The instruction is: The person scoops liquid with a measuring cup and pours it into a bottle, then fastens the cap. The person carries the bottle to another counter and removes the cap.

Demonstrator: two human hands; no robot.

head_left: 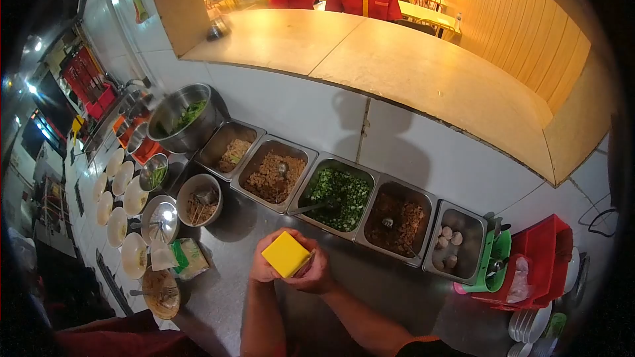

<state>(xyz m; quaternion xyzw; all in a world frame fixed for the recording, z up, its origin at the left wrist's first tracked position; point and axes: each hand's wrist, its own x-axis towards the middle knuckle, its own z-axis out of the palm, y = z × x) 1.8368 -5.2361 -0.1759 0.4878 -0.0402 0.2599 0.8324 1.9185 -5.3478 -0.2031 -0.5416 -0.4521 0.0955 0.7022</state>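
Both hands are together over the steel counter (331, 317), around a yellow square block or box (286, 254). My left hand (263, 266) wraps its left side, and my right hand (316, 270) closes round its right and lower side. The fingers beneath it are partly hidden. Just beyond the hands stands a row of steel trays: minced meat (268, 175), chopped green onions (340, 192), a dark meat mix in sauce (397, 215) and several round pale items (450, 238). A bowl with meat and a spoon (199, 199) stands to the upper left.
At left are a large steel bowl of greens (188, 116), several pale bowls (135, 196) and a plastic packet (190, 259). Red (546, 264) and green (495, 261) baskets stand at right. Two people in red shirts are beyond the serving ledge (397, 53).
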